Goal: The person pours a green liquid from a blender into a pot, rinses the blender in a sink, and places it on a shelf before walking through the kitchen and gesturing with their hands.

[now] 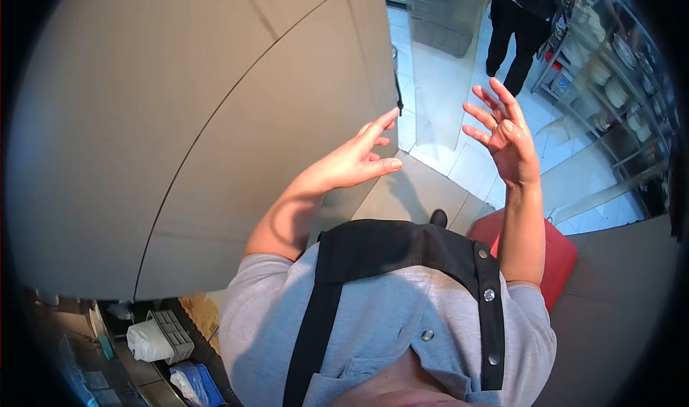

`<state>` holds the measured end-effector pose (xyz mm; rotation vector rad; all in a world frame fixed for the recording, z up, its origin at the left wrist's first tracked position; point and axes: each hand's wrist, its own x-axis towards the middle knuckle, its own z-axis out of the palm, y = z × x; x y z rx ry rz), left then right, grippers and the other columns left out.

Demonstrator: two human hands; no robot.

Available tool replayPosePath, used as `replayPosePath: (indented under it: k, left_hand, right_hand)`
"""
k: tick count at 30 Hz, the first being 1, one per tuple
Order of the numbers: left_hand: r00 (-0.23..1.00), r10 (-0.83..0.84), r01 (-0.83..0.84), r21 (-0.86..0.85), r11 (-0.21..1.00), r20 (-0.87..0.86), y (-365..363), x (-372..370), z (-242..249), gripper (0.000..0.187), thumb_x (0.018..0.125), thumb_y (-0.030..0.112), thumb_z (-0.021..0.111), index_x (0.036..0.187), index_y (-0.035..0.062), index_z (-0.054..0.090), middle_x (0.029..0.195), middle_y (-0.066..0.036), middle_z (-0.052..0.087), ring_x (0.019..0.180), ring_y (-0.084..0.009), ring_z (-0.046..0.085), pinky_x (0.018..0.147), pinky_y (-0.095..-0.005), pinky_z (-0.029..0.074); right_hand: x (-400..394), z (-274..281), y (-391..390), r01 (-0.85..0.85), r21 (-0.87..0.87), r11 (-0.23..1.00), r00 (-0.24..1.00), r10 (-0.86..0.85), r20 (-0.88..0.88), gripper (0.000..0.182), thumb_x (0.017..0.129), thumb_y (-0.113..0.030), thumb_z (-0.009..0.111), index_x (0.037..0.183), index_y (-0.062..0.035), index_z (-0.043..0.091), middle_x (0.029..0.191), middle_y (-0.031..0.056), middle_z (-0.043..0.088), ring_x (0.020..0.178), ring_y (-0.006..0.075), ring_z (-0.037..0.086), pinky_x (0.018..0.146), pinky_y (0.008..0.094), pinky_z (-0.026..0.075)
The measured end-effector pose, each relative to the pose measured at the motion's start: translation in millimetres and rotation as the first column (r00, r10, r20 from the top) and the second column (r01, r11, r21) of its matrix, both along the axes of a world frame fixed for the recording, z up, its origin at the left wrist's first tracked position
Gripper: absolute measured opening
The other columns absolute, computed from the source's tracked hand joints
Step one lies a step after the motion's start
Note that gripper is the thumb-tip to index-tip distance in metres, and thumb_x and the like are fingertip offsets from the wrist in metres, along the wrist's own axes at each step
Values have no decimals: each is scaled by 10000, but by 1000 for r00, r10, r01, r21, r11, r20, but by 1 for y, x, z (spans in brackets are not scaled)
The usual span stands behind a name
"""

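Observation:
My left hand (pixel 355 159) is raised with its fingers stretched out and together. Its fingertips are at the edge of a large beige wall panel (pixel 215 120), and I cannot tell whether they touch it. My right hand (pixel 506 138) is lifted in the air to the right, fingers spread apart, above the tiled floor (pixel 445 98). Neither hand holds anything. My grey shirt and black apron (pixel 402 256) fill the bottom of the view, and the toe of my shoe (pixel 438 217) shows below the hands.
A person in dark trousers (pixel 520 26) stands at the top right beside metal shelves with dishes (pixel 617 84). Grey crates (pixel 445 12) are stacked at the top. A red box (pixel 560 260) sits by my right side. A small grey basket with white cloth (pixel 161 339) lies lower left.

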<state>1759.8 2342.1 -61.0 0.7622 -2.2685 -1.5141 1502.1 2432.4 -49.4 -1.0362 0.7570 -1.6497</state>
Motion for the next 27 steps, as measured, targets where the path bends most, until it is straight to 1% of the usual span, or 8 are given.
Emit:
replayPosePath:
  k: [9, 14, 18, 20, 21, 22, 26, 27]
  left_hand:
    - [970, -238, 234, 88, 968, 41, -119, -183, -23, 591, 831, 262, 557, 1327, 86, 289, 1264, -140, 398, 1123, -198, 420, 917, -317, 377]
    - [961, -237, 252, 97, 963, -142, -185, -260, -42, 444, 834, 201, 525, 1235, 52, 408, 1134, -95, 511, 997, -138, 499, 868, -298, 403]
    - [877, -456, 463, -9, 887, 151, -251, -330, -41, 329, 782, 117, 489, 1094, 15, 508, 1030, -106, 559, 867, -129, 547, 789, -294, 424]
    - [949, -238, 265, -113, 958, 209, -277, -350, -43, 356, 784, 125, 500, 1123, 20, 502, 1054, -108, 553, 844, -153, 560, 785, -295, 434]
    - [974, -225, 220, -211, 952, 4, -304, -364, -78, 384, 790, 125, 504, 1161, 29, 484, 1079, -113, 548, 877, -152, 555, 782, -292, 442]
    - [979, -194, 202, -216, 955, 55, -325, -369, -77, 411, 798, 129, 519, 1193, 32, 461, 1102, -115, 541, 908, -160, 547, 803, -291, 436]
    - [978, -183, 196, 126, 973, -103, -422, -386, -63, 510, 810, 147, 540, 1279, 70, 356, 1101, -81, 533, 918, -148, 539, 795, -267, 427]
    - [969, -138, 177, 189, 966, -203, -448, -394, -60, 607, 814, 154, 549, 1333, 95, 239, 1112, -82, 516, 917, -148, 542, 779, -279, 433]
  right_hand:
    - [-127, -17, -135, 8, 93, 996, 988, 7, -156, 675, 767, -280, 562, 1331, -60, 264, 1327, 149, 301, 1149, 214, 401, 922, 316, 342]
    - [-160, -12, -202, 31, 42, 999, 995, -27, -96, 658, 786, -242, 528, 1341, -45, 235, 1351, 139, 281, 1166, 234, 391, 929, 347, 342]
    - [-197, -32, -271, 71, 16, 997, 964, -64, -256, 744, 776, -175, 573, 1369, -55, 141, 1392, 164, 196, 1239, 268, 292, 979, 364, 288]
    - [-211, -34, -298, 342, 0, 940, 878, -319, -356, 782, 772, -143, 581, 1378, -72, 92, 1414, 170, 119, 1259, 284, 253, 984, 383, 281]
    - [-238, -36, -309, 405, -87, 910, 833, -407, -375, 802, 778, -180, 584, 1381, -89, 64, 1419, 178, 79, 1261, 319, 236, 974, 406, 289]
    - [-262, -37, -317, 416, -94, 905, 823, -418, -386, 802, 778, -180, 584, 1381, -89, 64, 1419, 178, 79, 1261, 319, 236, 974, 406, 289]
    - [-354, -25, -344, 412, 130, 902, 909, -416, 3, 793, 791, -291, 574, 1371, -60, 85, 1398, 191, 128, 1231, 374, 273, 953, 440, 322]
    - [-371, -20, -348, 415, 125, 901, 909, -417, -6, 793, 791, -291, 574, 1371, -60, 85, 1398, 191, 128, 1231, 374, 273, 953, 440, 322]
